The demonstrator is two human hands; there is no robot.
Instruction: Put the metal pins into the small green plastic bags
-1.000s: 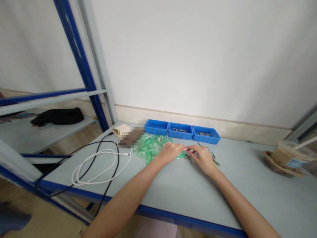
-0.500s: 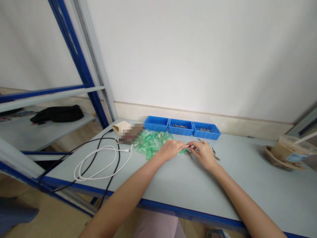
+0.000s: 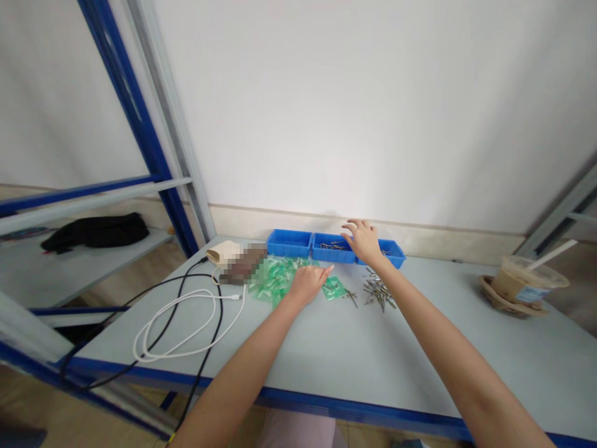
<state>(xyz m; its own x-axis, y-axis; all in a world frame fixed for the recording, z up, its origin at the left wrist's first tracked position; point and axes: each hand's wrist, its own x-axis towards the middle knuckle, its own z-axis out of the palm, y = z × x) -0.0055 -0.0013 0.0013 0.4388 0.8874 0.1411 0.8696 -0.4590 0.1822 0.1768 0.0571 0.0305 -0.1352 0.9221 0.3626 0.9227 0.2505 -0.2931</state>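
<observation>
My left hand [image 3: 308, 284] rests low over the right side of a pile of small green plastic bags [image 3: 275, 274]. Its fingers are curled under and the thumb side points right; whatever they hold is hidden. Just right of it lies a single green bag [image 3: 333, 289] with small metal pieces on or in it. My right hand [image 3: 364, 241] is raised above the gap between the middle blue bin [image 3: 333, 255] and the right blue bin [image 3: 396, 256], fingers bent and apart. Thin metal pieces show in both bins. A heap of pin-like metal pieces [image 3: 379, 292] lies below the right forearm.
An open left blue bin [image 3: 289, 247] stands in the row against the wall. White cable [image 3: 149, 348] and black cables cross the table's left side. A cream-coloured item [image 3: 224, 254] lies behind them. A drink cup [image 3: 525, 280] in a cardboard holder stands at the right.
My right hand has parted from the left and moved up to the bins, its fingers spreading. My left hand has shifted slightly left. The metal heap and the single green bag now show.
</observation>
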